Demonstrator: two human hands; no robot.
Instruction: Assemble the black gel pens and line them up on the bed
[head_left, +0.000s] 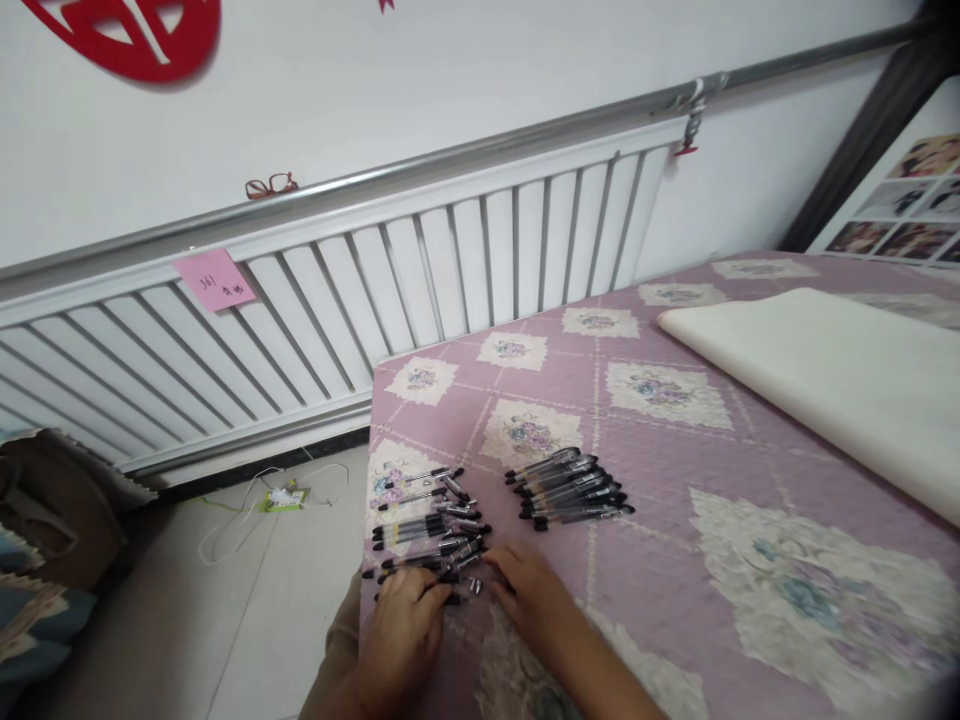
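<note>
My left hand [409, 615] is at the near-left edge of the bed, its fingers curled over a pen whose dark end shows past the fingertips. Just ahead lie several clear-barrelled pens [420, 530] with black ends, in a loose row with separate pen caps [465, 550] at their right. My right hand [529, 590] reaches in beside those caps, fingers apart with nothing visible between them. A small shiny clip piece [475, 587] rests between the two hands. Farther right is a stack of capped pens [566, 488], laid side by side.
A purple floral bedspread [600, 400] covers the surface under the pens. A folded cream sheet [825, 370] lies at right. Behind stands a white radiator [450, 265] with a pink note [215, 279]; glasses [271, 185] rest on its pipe. A power strip [285, 498] sits on the floor.
</note>
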